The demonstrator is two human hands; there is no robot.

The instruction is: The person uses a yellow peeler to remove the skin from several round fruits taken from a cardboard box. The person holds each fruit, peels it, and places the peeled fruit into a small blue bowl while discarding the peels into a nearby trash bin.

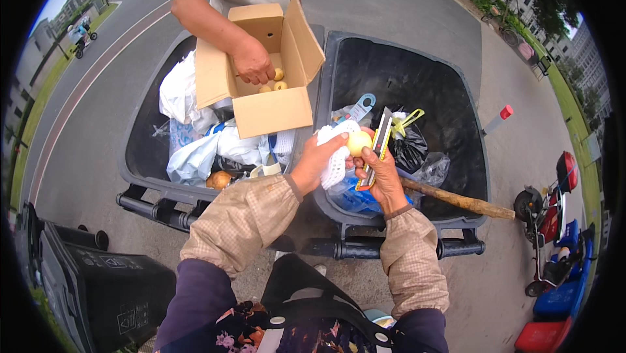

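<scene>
Over the left bin (140, 177), which is brimming with white and pale blue plastic bags, another person's hand (253, 61) is reaching into an open cardboard box (270, 113) holding a few small round yellow fruits; the box is resting over the rims where the two bins meet.

The left hand (314, 164) is closing around a white foam net sleeve (336, 157), soft, springy and very light, which is cupping a small yellow-green fruit (358, 142) above the near rim of the right bin (469, 151). The fruit looks smooth, firm and easy to bruise, so it is best held through the netting around its middle, not pinched bare.

The right hand (385, 180) is gripping a flat bundle of stiff thin strips (377, 147), dark and yellow, its thumb lying beside the fruit. A rough wooden stick (456, 201) is lying across the bin's right edge, over black and clear bags inside.
</scene>
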